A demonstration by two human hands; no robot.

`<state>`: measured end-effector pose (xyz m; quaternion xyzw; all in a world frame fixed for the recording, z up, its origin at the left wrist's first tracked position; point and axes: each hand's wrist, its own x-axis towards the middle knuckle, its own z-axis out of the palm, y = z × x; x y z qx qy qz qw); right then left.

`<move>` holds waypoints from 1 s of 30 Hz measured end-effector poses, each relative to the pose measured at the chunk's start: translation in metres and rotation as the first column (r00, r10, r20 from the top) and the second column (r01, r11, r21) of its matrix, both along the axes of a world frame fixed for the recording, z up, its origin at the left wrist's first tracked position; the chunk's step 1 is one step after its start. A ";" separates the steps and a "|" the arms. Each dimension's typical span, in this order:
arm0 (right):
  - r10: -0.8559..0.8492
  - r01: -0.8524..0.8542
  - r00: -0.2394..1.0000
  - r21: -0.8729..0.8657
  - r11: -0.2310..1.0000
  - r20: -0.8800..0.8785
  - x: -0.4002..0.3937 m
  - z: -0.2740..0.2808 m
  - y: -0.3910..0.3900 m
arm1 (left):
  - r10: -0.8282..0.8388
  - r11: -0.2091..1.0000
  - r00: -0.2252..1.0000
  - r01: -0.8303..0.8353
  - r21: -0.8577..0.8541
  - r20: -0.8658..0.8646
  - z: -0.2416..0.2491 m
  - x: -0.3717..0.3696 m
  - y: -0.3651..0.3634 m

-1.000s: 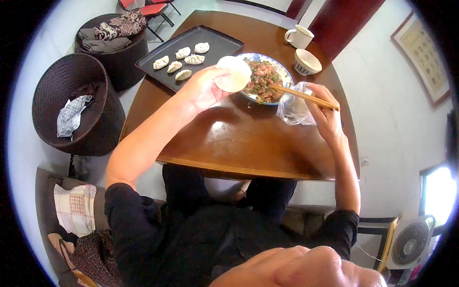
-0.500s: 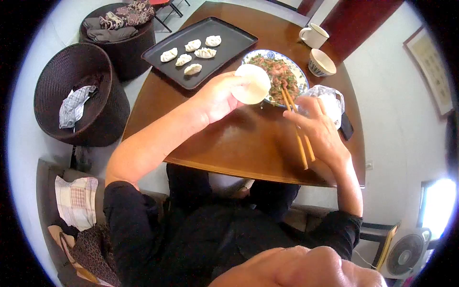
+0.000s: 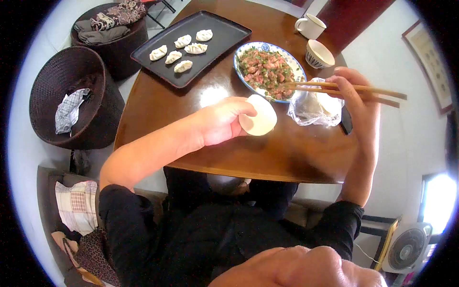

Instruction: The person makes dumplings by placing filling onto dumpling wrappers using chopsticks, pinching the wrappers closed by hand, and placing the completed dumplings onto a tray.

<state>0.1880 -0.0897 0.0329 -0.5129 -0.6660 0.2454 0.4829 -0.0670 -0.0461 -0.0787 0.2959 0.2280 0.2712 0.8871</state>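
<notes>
Between the thumb and fingers of my left hand (image 3: 229,119) is a round, pale dough wrapper (image 3: 259,116), held over the near part of the table. My right hand (image 3: 356,95) grips a pair of wooden chopsticks (image 3: 377,93) lying nearly level, their tips in the meat and herb filling (image 3: 267,71). That filling sits in a blue-and-white bowl (image 3: 297,70) beyond the wrapper. A clear plastic bag (image 3: 313,109) with pale contents rests beside the bowl, below the chopsticks. Several folded dumplings (image 3: 196,48) lie on a black tray (image 3: 210,28) at the back left.
A white mug (image 3: 311,26) and a patterned cup (image 3: 319,54) stand at the back right of the brown table (image 3: 158,115). A dark phone-like object (image 3: 346,122) lies by the bag. Two wicker baskets (image 3: 103,105) stand left; a fan (image 3: 406,248) is lower right.
My left hand has brought the wrapper nearer to me, away from the bowl. My right hand has moved right and up, and the chopsticks have swung from steep to nearly level. The view has shifted slightly.
</notes>
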 end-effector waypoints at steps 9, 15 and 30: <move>0.028 -0.020 0.996 -0.087 0.996 0.087 0.007 -0.033 0.019 | 0.046 0.998 0.998 -0.044 -0.047 0.045 -0.005 0.004 -0.002; 0.075 -0.080 0.996 -0.097 0.992 -0.057 -0.003 -0.044 0.018 | 0.047 0.999 0.994 -0.045 -0.031 0.097 -0.007 0.003 0.001; 0.146 -0.132 0.982 -0.118 0.984 0.116 -0.003 -0.048 0.028 | 0.082 0.997 0.988 -0.080 -0.023 0.128 -0.014 0.003 0.004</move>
